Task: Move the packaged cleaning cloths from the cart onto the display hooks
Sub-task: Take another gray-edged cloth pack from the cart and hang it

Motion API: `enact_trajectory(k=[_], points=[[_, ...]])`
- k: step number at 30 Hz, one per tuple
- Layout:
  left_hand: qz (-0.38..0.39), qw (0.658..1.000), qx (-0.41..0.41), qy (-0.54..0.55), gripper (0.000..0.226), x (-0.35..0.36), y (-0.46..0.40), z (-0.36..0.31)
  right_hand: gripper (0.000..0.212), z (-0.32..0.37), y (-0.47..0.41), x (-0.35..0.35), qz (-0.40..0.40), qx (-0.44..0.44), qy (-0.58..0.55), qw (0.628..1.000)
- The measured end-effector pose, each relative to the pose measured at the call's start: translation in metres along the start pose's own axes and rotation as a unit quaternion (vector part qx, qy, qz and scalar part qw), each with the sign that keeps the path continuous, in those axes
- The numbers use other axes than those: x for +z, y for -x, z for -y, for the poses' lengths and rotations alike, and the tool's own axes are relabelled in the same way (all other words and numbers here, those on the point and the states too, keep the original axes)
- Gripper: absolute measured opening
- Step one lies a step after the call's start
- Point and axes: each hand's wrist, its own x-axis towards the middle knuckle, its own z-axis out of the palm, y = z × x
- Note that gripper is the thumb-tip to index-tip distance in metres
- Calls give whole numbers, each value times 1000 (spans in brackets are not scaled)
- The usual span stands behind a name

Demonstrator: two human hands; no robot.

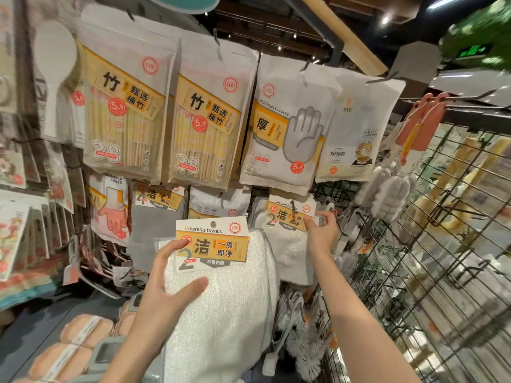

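My left hand (168,283) grips a thick stack of white cleaning cloth packs (229,308) with an orange and white "Cleaning towels" header card, held up in front of the display. My right hand (322,230) pinches the right edge of the header card of another white cleaning cloth pack (290,244) that hangs on a display hook (293,206) at centre right. The hook's tip pokes through that card. The cart is out of view.
Above hang bamboo chopstick packs (204,120) and disposable glove bags (287,128). A grey cloth pack (154,217) hangs to the left. A black wire grid rack (442,244) with brushes stands at the right. Sponges (74,346) lie on a low shelf at bottom left.
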Motion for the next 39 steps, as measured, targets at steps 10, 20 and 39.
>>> enact_trajectory(k=[10, 20, 39], points=[[-1, 1000, -3, 15, 76, 5, 4, -1, 33, 4, 9, -17, 47, -51, 55, 996], [0, 1000, 11, 17, 65, 12, 14, -2, 14, 54, 98, -47, 285, -72, 7, 956], [2, 999, 24, 31, 86, 19, 30, -5, 44, 66, 155, -46, 302, -147, -15, 942]])
